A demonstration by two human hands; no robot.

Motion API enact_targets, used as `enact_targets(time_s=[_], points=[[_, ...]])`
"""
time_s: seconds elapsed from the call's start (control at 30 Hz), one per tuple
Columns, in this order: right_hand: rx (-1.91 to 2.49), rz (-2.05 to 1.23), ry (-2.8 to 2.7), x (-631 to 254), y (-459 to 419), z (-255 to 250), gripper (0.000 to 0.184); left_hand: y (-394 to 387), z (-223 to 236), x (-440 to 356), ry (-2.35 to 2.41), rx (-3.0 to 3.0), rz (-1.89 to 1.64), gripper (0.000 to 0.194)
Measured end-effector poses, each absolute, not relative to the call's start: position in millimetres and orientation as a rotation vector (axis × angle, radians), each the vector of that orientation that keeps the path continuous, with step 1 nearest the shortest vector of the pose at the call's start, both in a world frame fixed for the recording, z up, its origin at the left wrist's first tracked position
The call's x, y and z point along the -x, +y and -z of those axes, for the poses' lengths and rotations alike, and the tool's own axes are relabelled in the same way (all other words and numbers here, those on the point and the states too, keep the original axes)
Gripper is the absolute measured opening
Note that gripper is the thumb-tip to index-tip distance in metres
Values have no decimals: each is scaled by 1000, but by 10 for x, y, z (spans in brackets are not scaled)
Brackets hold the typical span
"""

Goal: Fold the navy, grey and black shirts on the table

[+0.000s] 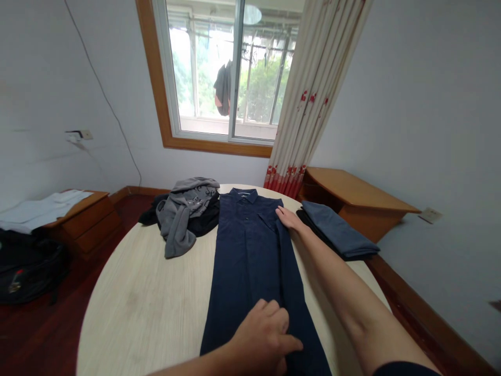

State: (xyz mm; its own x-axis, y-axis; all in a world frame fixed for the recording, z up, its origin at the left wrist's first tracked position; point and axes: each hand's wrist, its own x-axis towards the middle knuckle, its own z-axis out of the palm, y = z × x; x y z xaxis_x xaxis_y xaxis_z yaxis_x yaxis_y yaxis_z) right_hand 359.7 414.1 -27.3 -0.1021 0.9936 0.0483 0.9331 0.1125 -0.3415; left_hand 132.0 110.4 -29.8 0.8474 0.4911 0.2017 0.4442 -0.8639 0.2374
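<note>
A navy button-up shirt (252, 261), folded into a long strip, is laid collar-away down the middle of the round wooden table (156, 308), and it is being pressed flat at both ends: the left hand (266, 334) lies fingers loosely curled on the hem at 6 o'clock, the right hand (288, 217) rests flat, fingers together, near the shoulder at 1 o'clock. The cloth looks light, soft and limp (nothing stiff but the collar), so it is best taken along the folded edges, both ends together, or the folds will likely slump.
</note>
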Motion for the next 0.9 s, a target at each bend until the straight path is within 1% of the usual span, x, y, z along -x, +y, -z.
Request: enact_targets(time_s=[0.1, 0.13, 0.2, 0.27, 0.43, 0.57, 0.63, 0.73, 0.83, 0.9], points=[[1893, -286, -2156, -3441, 4182, 226, 66, 1104, 294, -1300, 711, -2963, -692, 15], [1883, -279, -2170, -3371, 4188, 218, 65, 1107, 304, -1297, 677, -3006, -771, 15], [1851, -276, -2211, -3217, 4197, 212, 65, 1117, 348, -1301, 583, -3068, -836, 22], [1815, -280, -2263, -3061, 4205, 217, 66, 1131, 407, -1316, 503, -3081, -806, 25], [1792, -315, -2378, -2802, 4242, 269, 66, 1175, 458, -1332, 488, -3059, -635, 19], [1782, -339, -2406, -2755, 4249, 338, 65, 1208, 472, -1307, 478, -3029, -600, 18], [1774, -362, -2433, -2756, 4238, 372, 65, 1220, 580, -1310, 457, -2988, -565, 17], [1777, -378, -2437, -2759, 4244, 412, 69, 1240, 873, -1349, 401, -2877, -413, 15], [1820, -307, -2370, -2751, 4323, 444, 70, 1274, 1132, -1387, 399, -2784, -279, 24], [1868, -276, -2353, -2743, 4417, 471, 69, 1301, 1185, -1384, 392, -2774, -281, 26]])
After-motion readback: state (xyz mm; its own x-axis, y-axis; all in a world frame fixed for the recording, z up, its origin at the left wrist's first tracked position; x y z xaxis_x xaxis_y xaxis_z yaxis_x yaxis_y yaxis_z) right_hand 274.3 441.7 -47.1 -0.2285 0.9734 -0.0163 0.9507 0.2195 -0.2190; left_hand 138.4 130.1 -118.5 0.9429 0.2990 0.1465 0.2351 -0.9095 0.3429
